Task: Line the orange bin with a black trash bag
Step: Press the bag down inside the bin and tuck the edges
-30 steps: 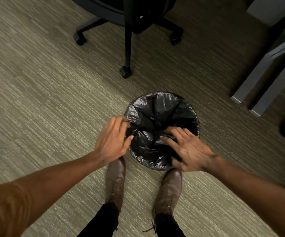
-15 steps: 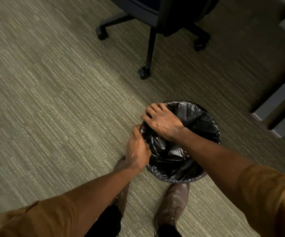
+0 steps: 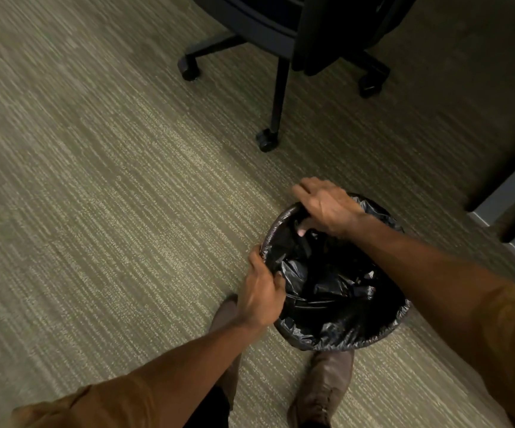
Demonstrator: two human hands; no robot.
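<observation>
A round bin stands on the carpet in front of my feet, and a black trash bag (image 3: 336,291) lies inside it, folded over its rim (image 3: 342,345). The bin's orange colour is hidden by the bag. My left hand (image 3: 260,291) pinches the bag's edge at the rim's left side. At the far left of the rim, my right hand (image 3: 324,205) grips the bag's edge, fingers outside and thumb inside. Crumpled plastic fills the bin's inside.
A black office chair (image 3: 280,41) on castors stands just beyond the bin, its nearest castor (image 3: 267,142) close to it. Grey desk legs (image 3: 509,202) are at the right. My brown shoes (image 3: 324,387) are right behind the bin. Carpet stretches to the left.
My right hand crossed from the near right rim to the far left rim and now grips the bag there. My left hand closed on the bag's edge. The view shifted left.
</observation>
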